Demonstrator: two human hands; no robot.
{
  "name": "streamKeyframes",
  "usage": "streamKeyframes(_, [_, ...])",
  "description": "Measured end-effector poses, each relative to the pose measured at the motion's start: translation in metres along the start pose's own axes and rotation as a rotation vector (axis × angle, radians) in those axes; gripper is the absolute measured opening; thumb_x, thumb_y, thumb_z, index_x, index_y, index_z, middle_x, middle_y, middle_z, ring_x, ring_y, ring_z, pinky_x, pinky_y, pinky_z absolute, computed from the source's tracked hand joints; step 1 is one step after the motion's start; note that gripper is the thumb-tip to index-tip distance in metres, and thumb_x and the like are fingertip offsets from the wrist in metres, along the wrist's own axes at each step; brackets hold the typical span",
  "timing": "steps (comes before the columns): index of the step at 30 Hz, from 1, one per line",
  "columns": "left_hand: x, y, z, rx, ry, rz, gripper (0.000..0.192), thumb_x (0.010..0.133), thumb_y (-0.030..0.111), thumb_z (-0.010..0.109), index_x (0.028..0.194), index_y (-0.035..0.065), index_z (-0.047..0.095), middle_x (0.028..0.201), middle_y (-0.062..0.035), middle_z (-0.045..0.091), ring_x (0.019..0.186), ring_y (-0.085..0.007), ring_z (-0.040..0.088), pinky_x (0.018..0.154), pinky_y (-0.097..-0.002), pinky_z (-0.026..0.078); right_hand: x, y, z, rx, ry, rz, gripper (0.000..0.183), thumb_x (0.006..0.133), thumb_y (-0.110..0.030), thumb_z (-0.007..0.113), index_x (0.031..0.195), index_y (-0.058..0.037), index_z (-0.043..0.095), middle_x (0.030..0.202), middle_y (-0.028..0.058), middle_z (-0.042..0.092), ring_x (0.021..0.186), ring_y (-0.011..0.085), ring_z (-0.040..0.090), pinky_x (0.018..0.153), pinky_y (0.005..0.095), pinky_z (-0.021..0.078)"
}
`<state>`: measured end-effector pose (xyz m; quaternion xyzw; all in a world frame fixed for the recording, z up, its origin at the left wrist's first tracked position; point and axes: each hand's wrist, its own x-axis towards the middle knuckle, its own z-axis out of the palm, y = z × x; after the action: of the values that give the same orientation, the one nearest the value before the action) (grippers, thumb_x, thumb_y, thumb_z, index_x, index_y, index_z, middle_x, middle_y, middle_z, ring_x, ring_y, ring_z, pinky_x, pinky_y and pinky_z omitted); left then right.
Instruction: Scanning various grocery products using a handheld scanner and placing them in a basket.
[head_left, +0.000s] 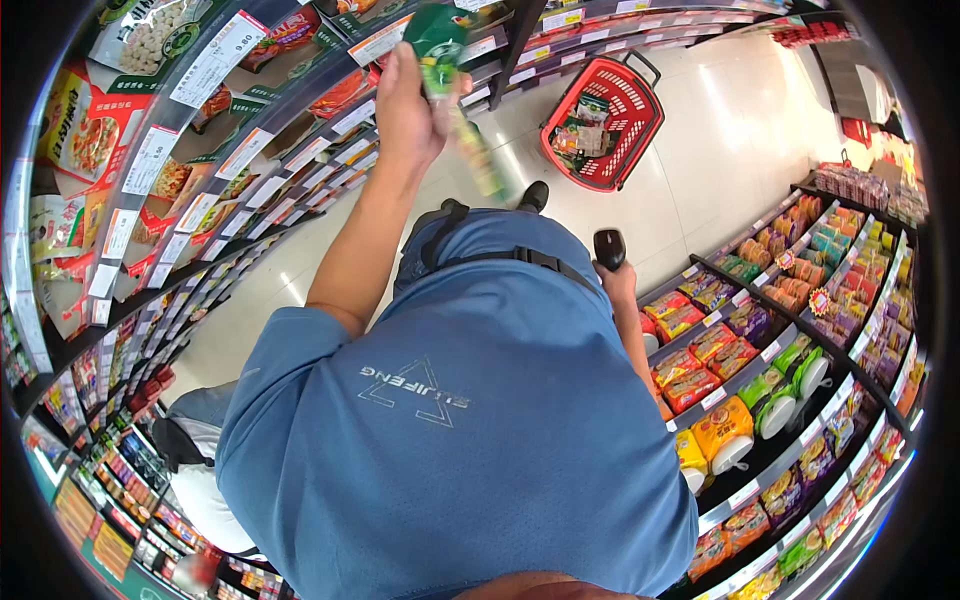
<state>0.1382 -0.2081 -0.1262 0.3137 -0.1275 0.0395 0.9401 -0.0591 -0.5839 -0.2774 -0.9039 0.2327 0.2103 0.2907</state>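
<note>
My left hand (412, 112) is raised beside the shelf on the left and grips a long green packet (437, 49). The packet's lower part is yellow-green and blurred, and hangs past the palm toward the floor. Low at my right side, my right hand (619, 283) is closed around a dark handheld device (609, 249), possibly a barcode scanner. Its handle is mostly hidden by the fingers. Beyond my feet a red plastic shopping basket (632, 124) stands on the tiled floor with several packaged goods (589, 135) in it.
Shelves of bagged food with price tags (219, 58) line the left side. On the right, shelves hold red and yellow snack packets (688, 388) and white-lidded tubs (731, 454). Another person (199, 480) in a white top is close behind at the lower left. Pale floor tiles (686, 169) run between the shelves.
</note>
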Motion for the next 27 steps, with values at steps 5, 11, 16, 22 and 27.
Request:
streamKeyframes(5, [0.023,0.002,0.003,-0.654,-0.509,-0.203,0.017,0.097,0.021,0.039,0.087,0.0099,0.046,0.064,0.0013,0.049,0.059,-0.0121,0.049,0.071,-0.0283,0.036,-0.033,-0.123,-0.048,0.184,-0.033,-0.290,0.035,0.068,-0.020,0.076,0.093,0.0016,0.063,0.081,0.0159,0.067,0.076,0.0248,0.065,0.073,0.0344,0.0489])
streamKeyframes(11, [0.029,-0.013,0.018,-0.703,-0.623,-0.257,0.019,0.098,0.022,0.037,0.084,0.0116,0.045,0.063,0.0012,0.049,0.059,-0.0118,0.049,0.072,-0.0279,0.035,-0.101,-0.228,-0.111,0.688,-0.338,-0.444,0.037,0.069,-0.012,0.077,0.101,0.0009,0.061,0.088,0.0041,0.066,0.080,0.0102,0.056,0.078,0.0271,0.0459])
streamKeyframes(16, [0.036,-0.025,0.030,-0.583,-0.680,-0.272,0.019,0.097,0.023,0.039,0.083,0.0128,0.046,0.065,0.0019,0.048,0.061,-0.0121,0.048,0.075,-0.0298,0.036,-0.098,-0.245,-0.129,0.657,-0.585,-0.455,0.040,0.069,-0.009,0.078,0.104,0.0002,0.060,0.093,0.0033,0.065,0.085,0.0094,0.056,0.082,0.0262,0.0447])
streamKeyframes(22, [0.045,-0.058,0.024,-0.483,-0.607,-0.342,0.021,0.097,0.027,0.040,0.082,0.0135,0.046,0.066,0.0019,0.048,0.061,-0.0128,0.048,0.076,-0.0299,0.035,-0.071,-0.222,-0.137,0.747,-0.553,-0.427,0.042,0.070,-0.009,0.077,0.108,0.0001,0.059,0.095,0.0040,0.066,0.087,0.0101,0.056,0.084,0.0263,0.0440])
streamKeyframes(27, [0.032,-0.125,-0.016,0.042,-0.090,-0.518,0.041,0.099,0.040,0.035,0.091,0.0050,0.054,0.077,-0.0048,0.058,0.070,-0.0140,0.057,0.070,-0.0322,0.046,-0.022,-0.155,-0.138,0.800,-0.496,-0.185,0.027,0.075,-0.016,0.074,0.096,-0.0044,0.060,0.064,-0.0020,0.055,0.052,0.0059,0.047,0.047,0.0237,0.0371])
